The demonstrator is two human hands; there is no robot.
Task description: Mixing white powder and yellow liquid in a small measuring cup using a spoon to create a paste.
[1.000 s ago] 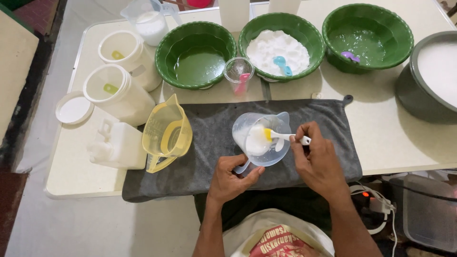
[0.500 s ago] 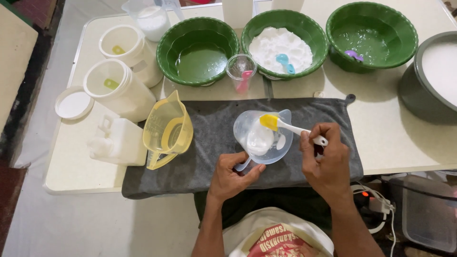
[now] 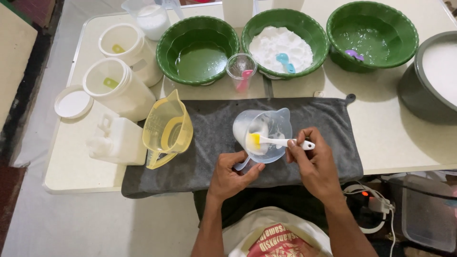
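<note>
A clear plastic measuring cup holding white paste lies tilted on the grey towel. The left hand pinches its handle from below. The right hand, just beside it, clamps a white spatula with a yellow tip inside the cup. A yellow plastic jug lies left of the left hand.

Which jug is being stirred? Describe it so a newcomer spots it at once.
On the grey towel along the table's near edge, two jugs sit. It is the clear jug, held by the left hand, with the right hand working a white spatula inside. Its neighbour, the yellow jug, lies tipped and untouched.
</note>
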